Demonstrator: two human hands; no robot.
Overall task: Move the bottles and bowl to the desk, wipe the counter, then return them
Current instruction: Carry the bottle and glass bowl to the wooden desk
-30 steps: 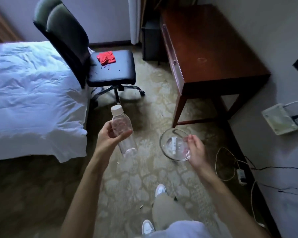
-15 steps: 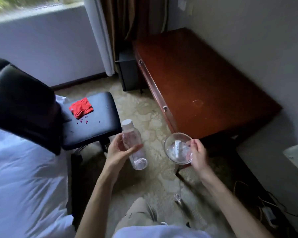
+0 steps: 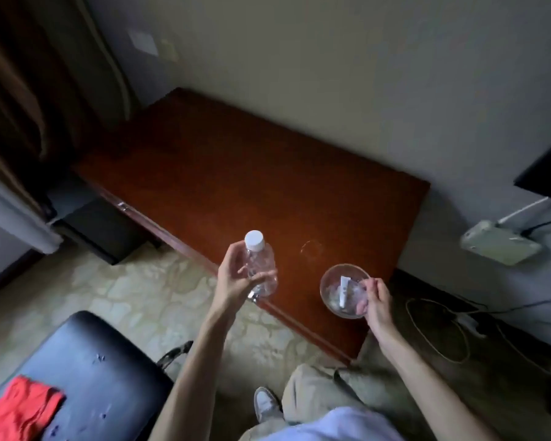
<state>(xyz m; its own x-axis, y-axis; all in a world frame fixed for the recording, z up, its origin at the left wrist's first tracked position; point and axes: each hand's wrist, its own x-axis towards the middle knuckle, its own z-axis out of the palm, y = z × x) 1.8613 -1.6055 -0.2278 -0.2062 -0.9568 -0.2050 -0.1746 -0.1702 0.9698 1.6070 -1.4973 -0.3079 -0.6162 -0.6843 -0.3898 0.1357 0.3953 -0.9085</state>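
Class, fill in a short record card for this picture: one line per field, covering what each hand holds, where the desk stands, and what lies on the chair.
Left hand: grips a clear plastic bottle with a white cap, upright
Right hand: pinches the rim of a clear glass bowl with small items inside
Desk: reddish-brown wooden desk against the wall, below both hands
Chair: black padded seat bearing a red cloth
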